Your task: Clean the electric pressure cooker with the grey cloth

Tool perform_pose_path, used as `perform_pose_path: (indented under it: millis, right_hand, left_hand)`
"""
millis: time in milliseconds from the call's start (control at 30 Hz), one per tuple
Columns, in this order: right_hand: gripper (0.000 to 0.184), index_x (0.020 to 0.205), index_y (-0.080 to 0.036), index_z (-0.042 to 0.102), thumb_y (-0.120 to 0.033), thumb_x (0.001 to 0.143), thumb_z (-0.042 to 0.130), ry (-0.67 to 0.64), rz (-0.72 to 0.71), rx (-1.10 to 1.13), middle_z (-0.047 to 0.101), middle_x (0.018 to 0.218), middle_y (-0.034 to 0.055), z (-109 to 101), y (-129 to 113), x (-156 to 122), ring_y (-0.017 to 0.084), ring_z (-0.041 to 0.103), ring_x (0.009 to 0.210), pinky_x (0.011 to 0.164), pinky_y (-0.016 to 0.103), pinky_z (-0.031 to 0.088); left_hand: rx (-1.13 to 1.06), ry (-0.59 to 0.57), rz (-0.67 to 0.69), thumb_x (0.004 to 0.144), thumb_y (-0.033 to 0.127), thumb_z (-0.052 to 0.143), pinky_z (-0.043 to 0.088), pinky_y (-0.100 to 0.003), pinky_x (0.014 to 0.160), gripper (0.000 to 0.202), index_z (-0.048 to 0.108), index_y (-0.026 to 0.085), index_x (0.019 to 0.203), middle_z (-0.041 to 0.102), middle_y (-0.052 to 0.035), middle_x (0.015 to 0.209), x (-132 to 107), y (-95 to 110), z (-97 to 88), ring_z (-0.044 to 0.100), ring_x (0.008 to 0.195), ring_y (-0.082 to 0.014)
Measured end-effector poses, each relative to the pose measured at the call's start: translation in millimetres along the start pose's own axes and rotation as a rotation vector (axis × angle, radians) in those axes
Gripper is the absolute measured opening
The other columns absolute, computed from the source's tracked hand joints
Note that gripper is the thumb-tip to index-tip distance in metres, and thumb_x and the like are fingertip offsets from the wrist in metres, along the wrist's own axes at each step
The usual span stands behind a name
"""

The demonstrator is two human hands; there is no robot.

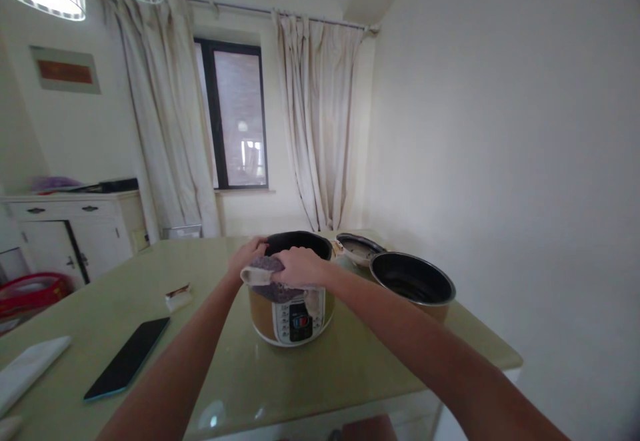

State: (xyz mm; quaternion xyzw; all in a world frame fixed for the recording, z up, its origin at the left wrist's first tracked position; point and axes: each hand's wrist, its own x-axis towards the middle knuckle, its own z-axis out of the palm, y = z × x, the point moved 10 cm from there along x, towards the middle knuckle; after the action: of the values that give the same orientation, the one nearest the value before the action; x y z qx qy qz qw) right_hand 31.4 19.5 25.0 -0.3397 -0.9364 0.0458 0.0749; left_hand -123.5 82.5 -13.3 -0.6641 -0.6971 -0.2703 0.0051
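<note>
An electric cooker (267, 314) with a gold body, a white base and a front control panel stands lidless on the table. Its dark inside shows past my hands. My left hand (249, 256) grips the left side of the cooker's rim, its fingertips at the dark edge. A purple-grey cloth (280, 290) with a pale loop drapes over the front rim, above the panel. My right hand (303, 266) is closed on this cloth at the rim; its fingertips are partly hidden. To the right sits a dark-lined inner pot (414, 279) with a shiny rim.
Behind the inner pot lies a round lid (357, 251). On the left of the green table (235, 374) are a dark phone (129, 359), a white flat item (31, 367) and a small wrapper (179, 297). A wall (500, 161) rises at the right.
</note>
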Motion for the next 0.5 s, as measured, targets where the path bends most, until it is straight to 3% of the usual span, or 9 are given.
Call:
perform_pose_path:
  millis: [133,233,367,500]
  right_hand:
    - [0.049,0.125,-0.024,0.079,-0.054,0.087,0.073,-0.152,0.058,0.069,0.081,0.12,0.0123,-2.0,52.9,-23.5,0.034,0.075,0.111,0.088,0.036,0.057]
    - [0.04,0.114,-0.021,0.082,-0.048,0.085,0.078,-0.216,0.087,0.143,0.082,0.112,0.0055,-9.2,89.8,-32.7,0.026,0.076,0.104,0.082,0.026,0.054]
    - [0.026,0.109,-0.02,0.08,-0.023,0.084,0.075,-0.112,0.057,-0.039,0.081,0.107,0.005,-28.3,118.9,-26.0,0.024,0.074,0.102,0.082,0.025,0.05]
    - [0.033,0.117,-0.019,0.077,-0.017,0.084,0.075,0.022,0.073,-0.317,0.076,0.121,0.012,-36.0,131.3,-4.6,0.028,0.068,0.114,0.095,0.03,0.049]
  left_hand:
    - [0.022,0.044,-0.126,0.096,0.025,0.043,0.049,-0.041,0.116,0.064,0.047,0.021,0.16,0.057,-0.0122,0.16,-6.2,-5.0,-2.0,0.059,0.143,-0.0278]
    - [0.052,-0.003,-0.177,0.099,0.032,0.04,0.051,-0.042,0.113,0.056,0.06,0.018,0.149,0.067,-0.0152,0.148,-11.3,-1.8,-1.1,0.065,0.135,-0.031]
    - [0.06,-0.028,-0.18,0.1,0.035,0.034,0.052,-0.046,0.108,0.052,0.067,0.018,0.137,0.072,-0.0166,0.139,-15.2,6.6,-4.3,0.068,0.129,-0.0341]
    - [0.073,-0.031,-0.18,0.098,0.034,0.037,0.051,-0.047,0.109,0.053,0.065,0.019,0.141,0.07,-0.0171,0.143,-18.1,9.8,-6.8,0.066,0.132,-0.0349]
